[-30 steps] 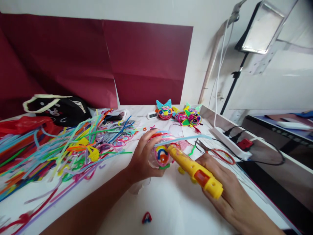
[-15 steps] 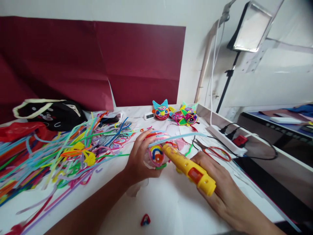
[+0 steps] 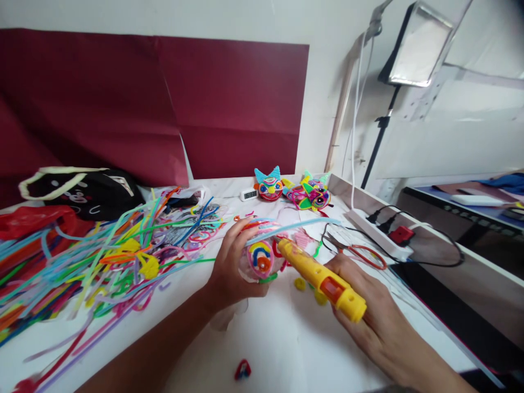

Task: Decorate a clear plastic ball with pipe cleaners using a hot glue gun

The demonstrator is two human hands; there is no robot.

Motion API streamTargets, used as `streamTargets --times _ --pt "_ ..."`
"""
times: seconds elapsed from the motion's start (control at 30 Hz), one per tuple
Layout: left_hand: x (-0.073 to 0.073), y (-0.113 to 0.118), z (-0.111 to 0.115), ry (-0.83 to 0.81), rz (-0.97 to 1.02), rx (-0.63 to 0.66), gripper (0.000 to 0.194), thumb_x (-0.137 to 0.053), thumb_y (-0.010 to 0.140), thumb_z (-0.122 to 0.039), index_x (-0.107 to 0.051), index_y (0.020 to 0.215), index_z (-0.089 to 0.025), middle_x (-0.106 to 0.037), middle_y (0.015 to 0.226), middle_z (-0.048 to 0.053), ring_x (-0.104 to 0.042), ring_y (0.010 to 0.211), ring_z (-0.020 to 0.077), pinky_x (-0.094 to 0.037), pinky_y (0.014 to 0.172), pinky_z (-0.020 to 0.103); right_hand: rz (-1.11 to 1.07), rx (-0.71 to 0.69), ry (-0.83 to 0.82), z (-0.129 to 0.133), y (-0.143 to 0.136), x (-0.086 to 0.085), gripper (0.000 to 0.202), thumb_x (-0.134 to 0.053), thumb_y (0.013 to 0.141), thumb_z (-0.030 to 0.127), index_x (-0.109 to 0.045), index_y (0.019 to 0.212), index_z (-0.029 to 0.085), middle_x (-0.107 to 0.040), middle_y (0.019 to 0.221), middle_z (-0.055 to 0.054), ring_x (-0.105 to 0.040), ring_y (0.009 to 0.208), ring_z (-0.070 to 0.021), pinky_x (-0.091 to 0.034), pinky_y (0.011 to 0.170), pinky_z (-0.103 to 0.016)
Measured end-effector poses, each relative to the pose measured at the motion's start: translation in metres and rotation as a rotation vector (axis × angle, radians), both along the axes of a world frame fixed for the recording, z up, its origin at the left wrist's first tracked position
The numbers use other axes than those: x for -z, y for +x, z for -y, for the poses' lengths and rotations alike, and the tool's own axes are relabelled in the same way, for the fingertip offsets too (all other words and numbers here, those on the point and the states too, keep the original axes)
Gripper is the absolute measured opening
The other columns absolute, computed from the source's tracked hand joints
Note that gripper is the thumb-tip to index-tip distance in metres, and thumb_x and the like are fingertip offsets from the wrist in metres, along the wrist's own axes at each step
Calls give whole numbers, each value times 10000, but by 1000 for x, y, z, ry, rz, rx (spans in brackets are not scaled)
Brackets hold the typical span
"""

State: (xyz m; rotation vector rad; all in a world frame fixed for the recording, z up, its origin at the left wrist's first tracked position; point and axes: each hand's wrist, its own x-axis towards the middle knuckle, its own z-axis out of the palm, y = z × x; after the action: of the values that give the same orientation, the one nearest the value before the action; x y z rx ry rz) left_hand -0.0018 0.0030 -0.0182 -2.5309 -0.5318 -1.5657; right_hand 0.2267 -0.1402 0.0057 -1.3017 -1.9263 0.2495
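Observation:
My left hand [image 3: 233, 262] is wrapped around a round craft piece [image 3: 261, 257] covered in coils of coloured pipe cleaner, with pink, blue, yellow and orange rings facing me. A long light-blue pipe cleaner [image 3: 303, 224] sticks out from its top to the right. In my right hand [image 3: 360, 295] is a yellow hot glue gun [image 3: 323, 278], gripped by its handle, which is mostly hidden. Its nozzle points at the right side of the craft piece; I cannot tell whether it touches. A small red and blue triangular piece [image 3: 243, 370] lies on the table nearer me.
Pipe cleaners [image 3: 123, 256] pile up on the left beside a black bag [image 3: 82, 191]. Two finished-looking pipe-cleaner figures [image 3: 270, 185] and a small digital timer [image 3: 249, 194] stand at the back. Scissors [image 3: 360, 254] lie right, near a power strip [image 3: 380, 234].
The glue gun has shifted slightly right and its nozzle has drawn back a little from the craft piece. Small yellow pieces beneath it now show more. My left hand keeps its hold.

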Motion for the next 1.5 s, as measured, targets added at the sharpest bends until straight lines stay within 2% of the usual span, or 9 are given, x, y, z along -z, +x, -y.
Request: streamTargets --times 0.37,0.73,1.0,1.27,1.5 --pt "-4 2 4 -16 2 30 849 -745 601 -295 -397 1370 -199 -464 1411 205 -498 1300 392 -472 1029 561 -27 -82 -2 -5 -12 -1 80 -437 981 301 -477 998 234 -536 939 -36 -503 817 -196 -412 695 -338" --pt "1 0 1 -5 7 17 908 -754 562 -270 -391 1389 -188 -454 1430 210 -501 1294 402 -465 1035 560 2 4 64 1 -3 -1 125 -423 992 342 -491 988 237 -546 878 -26 -536 759 -183 -439 629 -311" --pt "-3 2 2 -8 48 0 883 -765 571 -308 -407 1370 -198 -499 1377 194 -516 1279 392 -467 1037 564 -12 14 80 2 0 -1 155 -400 999 339 -504 941 241 -582 866 -34 -566 731 -183 -469 617 -313" --pt "-1 2 1 7 38 -8 931 -779 562 -326 -389 1399 -202 -478 1406 191 -510 1285 392 -457 1047 564 19 61 98 4 3 0 108 -422 990 309 -498 954 243 -594 878 -28 -588 732 -170 -472 618 -290" --pt "-1 1 1 -1 48 15 945 -780 543 -307 -392 1397 -188 -482 1410 198 -509 1290 391 -460 1046 556 -9 33 70 4 2 -1 110 -426 986 309 -490 918 252 -591 863 -14 -590 740 -171 -478 627 -287"
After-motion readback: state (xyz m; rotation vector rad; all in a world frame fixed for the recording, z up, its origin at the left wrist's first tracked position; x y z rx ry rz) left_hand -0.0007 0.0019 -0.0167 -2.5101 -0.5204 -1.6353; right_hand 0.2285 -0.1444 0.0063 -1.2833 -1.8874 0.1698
